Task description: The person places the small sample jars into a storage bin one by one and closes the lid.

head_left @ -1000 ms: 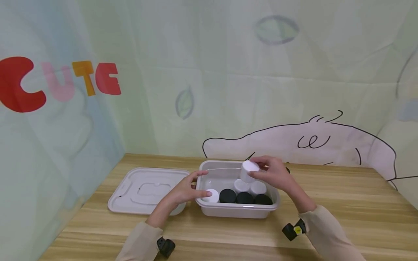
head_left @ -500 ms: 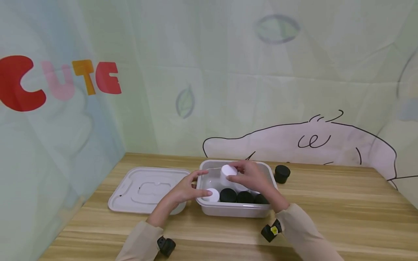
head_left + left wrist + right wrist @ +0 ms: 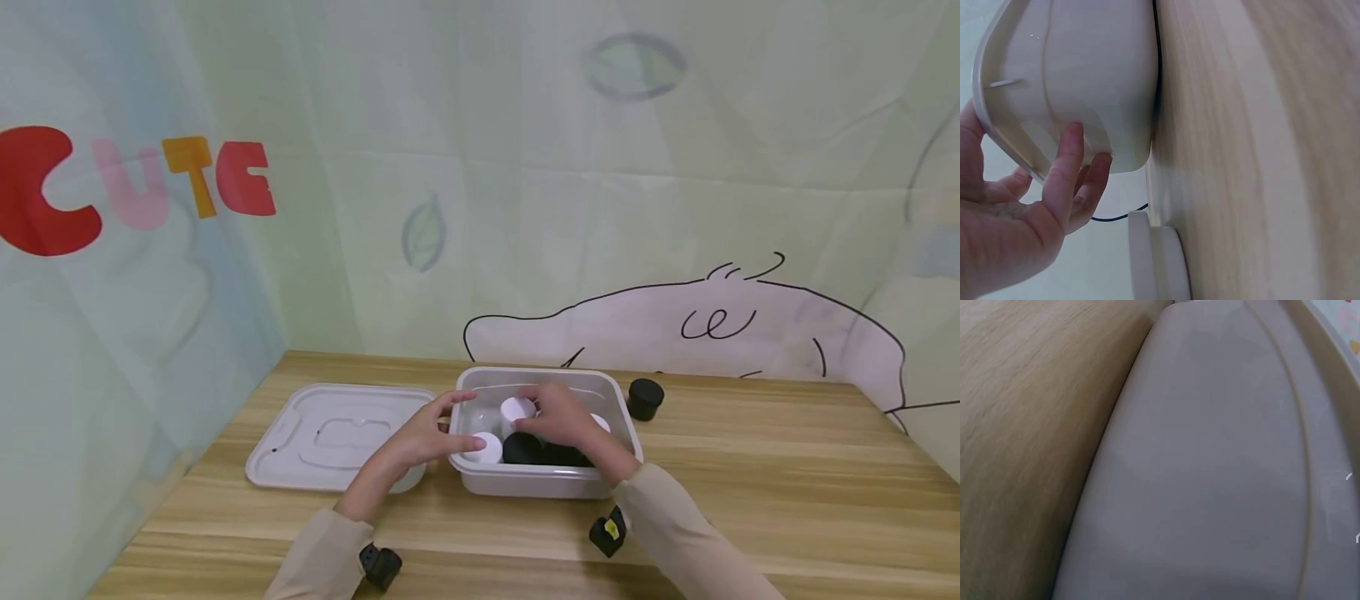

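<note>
A translucent plastic bin (image 3: 540, 483) stands on the wooden table and holds several white and black jars. My right hand (image 3: 553, 417) reaches into it and grips a white jar (image 3: 516, 409) low in the bin's back left part. Another white jar (image 3: 489, 448) stands at the bin's front left, with black jars (image 3: 522, 449) beside it. My left hand (image 3: 435, 433) rests with straight fingers against the bin's left end. In the left wrist view its fingers (image 3: 1066, 169) press the bin's corner (image 3: 1085, 75). The right wrist view shows only the bin's wall (image 3: 1222, 475) and the table.
The bin's flat lid (image 3: 337, 433) lies on the table to the left; its edge (image 3: 1154, 262) shows in the left wrist view. One black jar (image 3: 645, 398) stands on the table right of the bin. Printed curtains close in the back and sides.
My right hand has carried the white jar from above the bin's right side leftward and down into the bin. The black jar on the table is uncovered. My left hand has stayed put.
</note>
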A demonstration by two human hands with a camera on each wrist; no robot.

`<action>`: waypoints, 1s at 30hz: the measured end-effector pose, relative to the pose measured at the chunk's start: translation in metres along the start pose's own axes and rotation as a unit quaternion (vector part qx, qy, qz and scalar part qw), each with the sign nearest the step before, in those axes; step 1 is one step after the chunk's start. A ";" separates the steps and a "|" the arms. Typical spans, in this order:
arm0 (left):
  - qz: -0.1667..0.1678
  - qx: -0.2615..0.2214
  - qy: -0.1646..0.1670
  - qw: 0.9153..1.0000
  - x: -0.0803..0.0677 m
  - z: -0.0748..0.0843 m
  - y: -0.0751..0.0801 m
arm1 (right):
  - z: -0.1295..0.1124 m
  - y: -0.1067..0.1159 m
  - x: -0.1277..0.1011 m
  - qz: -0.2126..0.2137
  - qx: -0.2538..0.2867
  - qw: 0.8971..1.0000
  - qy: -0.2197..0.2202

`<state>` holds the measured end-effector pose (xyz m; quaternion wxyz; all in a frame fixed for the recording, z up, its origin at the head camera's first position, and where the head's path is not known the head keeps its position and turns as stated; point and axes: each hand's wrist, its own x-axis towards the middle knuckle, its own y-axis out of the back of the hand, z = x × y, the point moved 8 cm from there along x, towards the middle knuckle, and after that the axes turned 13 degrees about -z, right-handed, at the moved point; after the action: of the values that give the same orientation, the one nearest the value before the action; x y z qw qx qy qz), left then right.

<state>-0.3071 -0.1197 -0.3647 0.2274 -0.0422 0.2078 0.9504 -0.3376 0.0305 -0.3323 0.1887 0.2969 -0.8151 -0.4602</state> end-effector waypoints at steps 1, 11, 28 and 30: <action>0.000 0.000 0.001 1.000 0.000 0.000 0.000 | 0.000 -0.001 0.000 -0.002 -0.004 1.000 0.005; -0.003 -0.007 -0.009 1.000 0.000 0.003 0.000 | 0.005 -0.005 0.001 -0.031 0.002 0.999 -0.019; -0.002 -0.011 -0.008 1.000 0.000 0.001 0.000 | 0.022 0.022 -0.019 -0.003 0.067 0.994 -0.084; 0.000 -0.011 -0.008 1.000 0.000 0.001 0.000 | 0.029 0.033 -0.025 0.005 0.081 0.993 -0.085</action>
<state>-0.3070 -0.1198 -0.3636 0.2289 -0.0370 0.1953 0.9529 -0.3459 0.0790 -0.3193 0.0968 0.2667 -0.8642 -0.4156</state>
